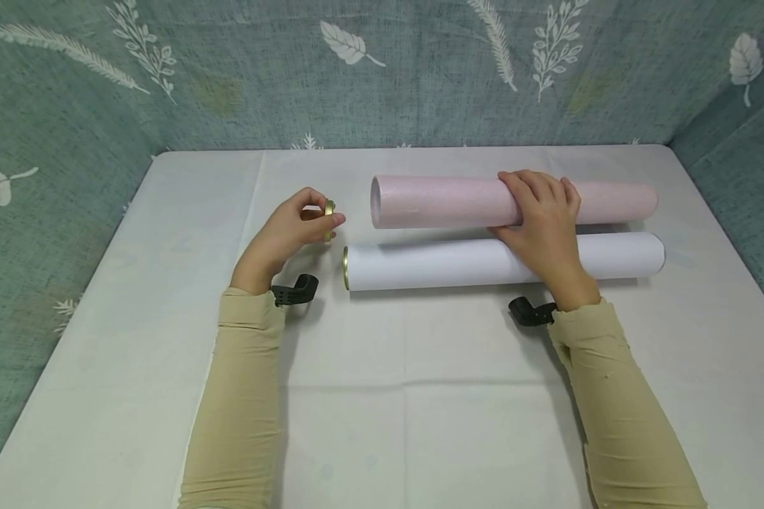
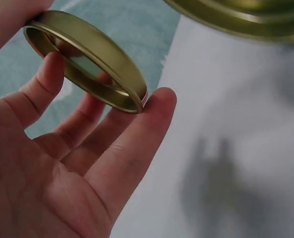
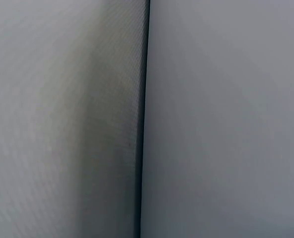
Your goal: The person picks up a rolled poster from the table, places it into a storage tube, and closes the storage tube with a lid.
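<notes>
My left hand (image 1: 289,230) pinches a round gold metal lid (image 2: 95,59) by its rim, fingers and thumb on opposite sides. The lid stands on edge, a short way left of the pink cardboard tube's (image 1: 439,201) open end. Around the middle of that pink tube, my right hand (image 1: 544,219) grips from above, fingers over the far side and thumb on the near side. A white tube (image 1: 433,265) lies in front of the pink one, with a gold cap (image 1: 346,268) on its left end. In the right wrist view only the white tube's side (image 3: 226,119) and the cloth show.
Both tubes lie across a table covered with a white cloth (image 1: 369,424). Green leaf-patterned fabric (image 1: 414,78) hangs behind the table and at both sides. A black wrist camera (image 1: 296,290) sits on the left wrist, another (image 1: 530,312) on the right.
</notes>
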The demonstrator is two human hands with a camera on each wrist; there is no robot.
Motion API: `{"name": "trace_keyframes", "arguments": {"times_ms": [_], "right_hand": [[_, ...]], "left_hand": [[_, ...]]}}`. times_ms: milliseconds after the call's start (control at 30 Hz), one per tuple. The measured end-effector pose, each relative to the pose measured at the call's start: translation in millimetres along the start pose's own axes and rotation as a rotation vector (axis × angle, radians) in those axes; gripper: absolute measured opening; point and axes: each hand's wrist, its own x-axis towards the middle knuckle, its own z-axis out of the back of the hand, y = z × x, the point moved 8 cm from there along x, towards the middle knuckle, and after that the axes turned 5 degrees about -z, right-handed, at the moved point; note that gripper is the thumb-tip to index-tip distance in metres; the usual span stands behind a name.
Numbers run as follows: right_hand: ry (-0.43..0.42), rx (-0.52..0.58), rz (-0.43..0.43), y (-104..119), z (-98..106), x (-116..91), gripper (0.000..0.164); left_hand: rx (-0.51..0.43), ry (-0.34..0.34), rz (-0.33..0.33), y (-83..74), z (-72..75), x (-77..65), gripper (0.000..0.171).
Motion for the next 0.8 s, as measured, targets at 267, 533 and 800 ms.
{"name": "trace_keyframes", "arguments": {"times_ms": [267, 533, 800], "right_hand": [[-0.002, -0.002, -0.002, -1, 0, 0, 0.068], [-0.016, 0.003, 0.002, 0, 1, 0, 0.068], [-0.015, 0.004, 0.006, -1, 1, 0, 0.068]], "left_hand": [[0.026, 0.037, -0.071, -24.2, -12.7, -3.5, 0.037], [-0.012, 0.022, -0.135, -48.2, -29.0, -4.0, 0.033], [0.041, -0.036, -0.158, -60.5, -37.2, -5.6, 0.035]]}}
